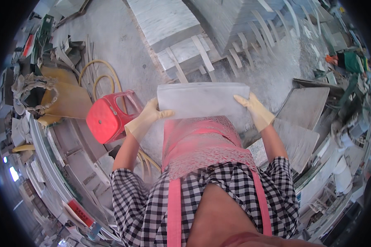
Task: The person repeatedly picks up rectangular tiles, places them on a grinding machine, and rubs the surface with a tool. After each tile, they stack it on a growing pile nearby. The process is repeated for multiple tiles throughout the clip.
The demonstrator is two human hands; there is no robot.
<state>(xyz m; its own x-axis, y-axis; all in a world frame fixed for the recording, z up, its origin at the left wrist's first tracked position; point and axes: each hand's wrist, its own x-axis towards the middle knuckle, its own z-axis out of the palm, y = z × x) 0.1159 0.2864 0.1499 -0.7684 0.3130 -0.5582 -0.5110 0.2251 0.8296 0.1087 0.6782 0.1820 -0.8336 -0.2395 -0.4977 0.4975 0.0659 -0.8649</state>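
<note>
Between my two hands is a stack of thin, pale grey rectangular sheets (203,101), held level in front of my body. My left hand (149,116), in a cream rubber glove, grips its left end with the thumb lying on the top face. The right hand (254,110), gloved alike, clasps the opposite end, thumb also on top. Fingers of both hands are hidden beneath the stack. Just behind its near edge hangs my dusty pink apron (204,142).
Ahead lies a large pile of pale slabs (165,24) with strips hanging off it, and a taller pile (226,24) to its right. A red plastic stool (105,120) stands at left, near a yellow hose (105,62). Flat grey boards (303,108) lean at right.
</note>
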